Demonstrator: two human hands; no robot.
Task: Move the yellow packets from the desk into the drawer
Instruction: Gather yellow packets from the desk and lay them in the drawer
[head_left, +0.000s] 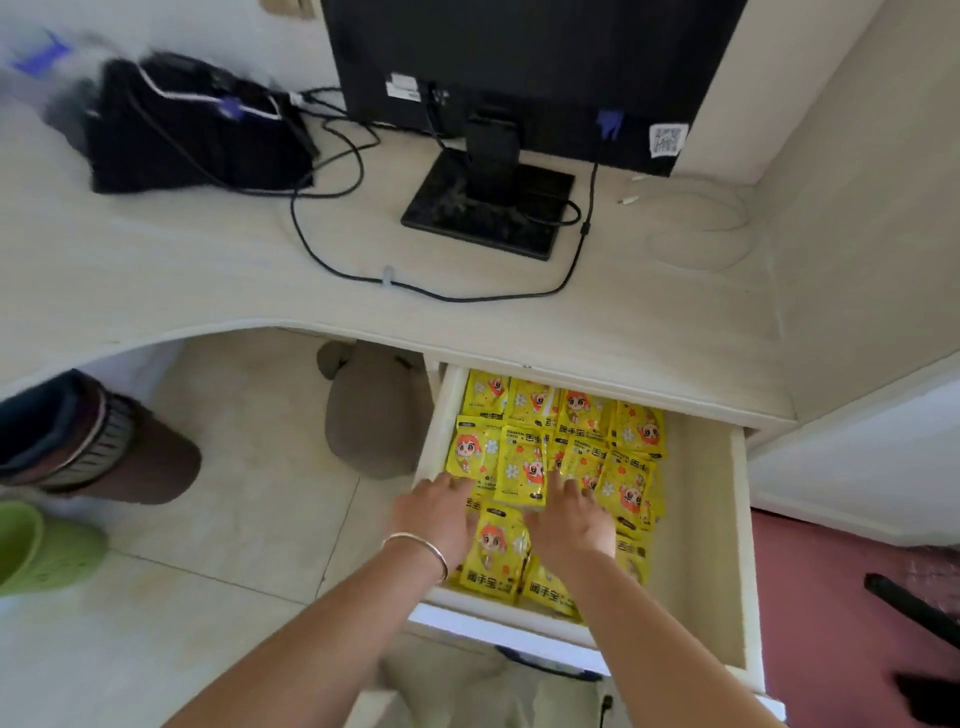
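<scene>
Pale desk (208, 270) lies bare of packets; yellow packets (524, 467) fill the drawer's (696, 519) left side. Left hand (434, 512) and right hand (569, 514) are pressed flat, fingers spread, gripping nothing; layers should be smoothed level.

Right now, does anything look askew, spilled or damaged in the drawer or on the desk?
Nothing looks damaged or spilled. The yellow packets lie overlapping and a bit crooked, crowded into the left part of the open drawer, under the flat left hand and right hand. No yellow packets show on the desk.
</scene>
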